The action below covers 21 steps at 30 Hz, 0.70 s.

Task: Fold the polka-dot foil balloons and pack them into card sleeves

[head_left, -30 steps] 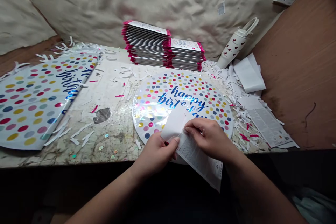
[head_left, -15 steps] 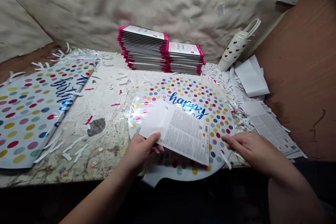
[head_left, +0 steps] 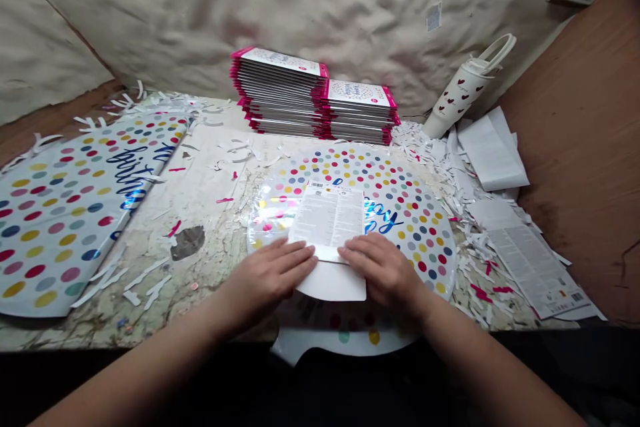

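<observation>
A round foil balloon (head_left: pixel 400 213) with coloured polka dots and blue lettering lies on the table, its lower edge hanging over the front. On it rests a folded printed card (head_left: pixel 327 217) with a plain white flap (head_left: pixel 333 282) below. My left hand (head_left: pixel 270 277) lies flat on the card's lower left side, and my right hand (head_left: pixel 380 270) presses its lower right side. Neither hand grips anything. The card hides the middle of the balloon's lettering.
A second dotted foil balloon (head_left: pixel 65 213) lies at the left of the worn table (head_left: pixel 210 213). Two stacks of pink-edged packs (head_left: pixel 310 97) stand behind. Shredded white paper scraps (head_left: pixel 425 147), loose printed sheets (head_left: pixel 530 267) and a heart-printed white bottle (head_left: pixel 457 93) sit to the right.
The card, lifted in my left hand earlier, now lies flat on the balloon. My right hand has come in to press on it. The balloon's lettering is more covered.
</observation>
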{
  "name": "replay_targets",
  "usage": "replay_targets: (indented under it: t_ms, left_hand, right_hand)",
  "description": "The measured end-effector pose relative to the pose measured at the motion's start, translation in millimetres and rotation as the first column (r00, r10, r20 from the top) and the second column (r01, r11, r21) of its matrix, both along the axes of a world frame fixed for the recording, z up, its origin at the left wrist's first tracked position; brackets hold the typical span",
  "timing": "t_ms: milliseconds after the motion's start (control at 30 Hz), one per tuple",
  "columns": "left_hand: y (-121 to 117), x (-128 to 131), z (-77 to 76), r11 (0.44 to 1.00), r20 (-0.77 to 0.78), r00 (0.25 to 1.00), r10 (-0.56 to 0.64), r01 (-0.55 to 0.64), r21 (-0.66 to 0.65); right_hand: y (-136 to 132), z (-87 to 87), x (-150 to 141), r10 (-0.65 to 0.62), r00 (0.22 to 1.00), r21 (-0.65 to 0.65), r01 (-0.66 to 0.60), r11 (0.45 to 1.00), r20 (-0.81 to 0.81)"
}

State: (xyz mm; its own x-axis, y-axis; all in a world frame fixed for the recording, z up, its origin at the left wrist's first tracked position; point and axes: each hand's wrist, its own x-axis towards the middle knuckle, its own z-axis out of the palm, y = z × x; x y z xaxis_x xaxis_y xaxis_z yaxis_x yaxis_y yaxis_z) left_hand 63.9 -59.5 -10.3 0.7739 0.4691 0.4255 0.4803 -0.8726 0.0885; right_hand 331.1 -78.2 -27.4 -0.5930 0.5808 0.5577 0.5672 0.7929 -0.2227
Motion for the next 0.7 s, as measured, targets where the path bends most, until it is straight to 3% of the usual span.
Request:
replay_targets:
  t_ms: [67,133,267,333,400,467,533,600,667,700]
  left_hand:
    - [-5.1,5.3,-15.2,0.998,-0.13,0.99,-0.059,0.058,-0.016]
    - [-14.0,10.1,-23.7,0.998,-0.174,0.984,-0.043,0.032,-0.062]
    - [-19.0,16.0,-18.2,0.967,-0.097,0.995,0.024,-0.048,-0.252]
    - [-11.1,20.2,-11.4,0.909,-0.106,0.985,0.135,-0.165,-0.382]
    - [0.8,25.4,-7.4,0.84,-0.188,0.941,0.282,-0.337,-0.425]
    - [13.6,29.3,-6.9,0.79,-0.264,0.88,0.395,-0.472,-0.391]
    - [25.2,29.9,-8.0,0.764,-0.299,0.85,0.433,-0.523,-0.379]
    - [33.5,26.6,-7.2,0.741,-0.326,0.855,0.403,-0.514,-0.433]
    - [35.6,20.8,-2.2,0.707,-0.318,0.87,0.377,-0.493,-0.508]
    - [33.4,17.8,2.0,0.694,-0.284,0.871,0.4,-0.49,-0.527]
  right_hand:
    - [-15.2,-10.9,-3.7,0.018,0.994,0.051,-0.023,0.998,0.107]
    - [-30.6,-16.5,-7.8,0.007,0.986,0.043,-0.014,0.999,0.168]
    - [-37.1,-10.5,-12.0,-0.121,0.988,-0.178,0.137,0.975,0.095]
    - [-26.4,-3.4,-12.9,-0.227,0.971,-0.356,0.239,0.903,0.078]
    - [-12.5,3.9,-14.1,-0.323,0.932,-0.495,0.361,0.791,0.164]
    - [-1.3,10.0,-16.1,-0.388,0.879,-0.484,0.477,0.734,0.278]
    - [3.8,13.8,-20.1,-0.338,0.869,-0.388,0.471,0.792,0.362]
    - [3.9,14.6,-27.0,-0.167,0.872,-0.321,0.339,0.885,0.46]
    - [2.2,13.5,-36.0,-0.036,0.811,-0.301,0.257,0.919,0.584]
    - [1.7,12.9,-40.5,-0.028,0.766,-0.277,0.266,0.923,0.642]
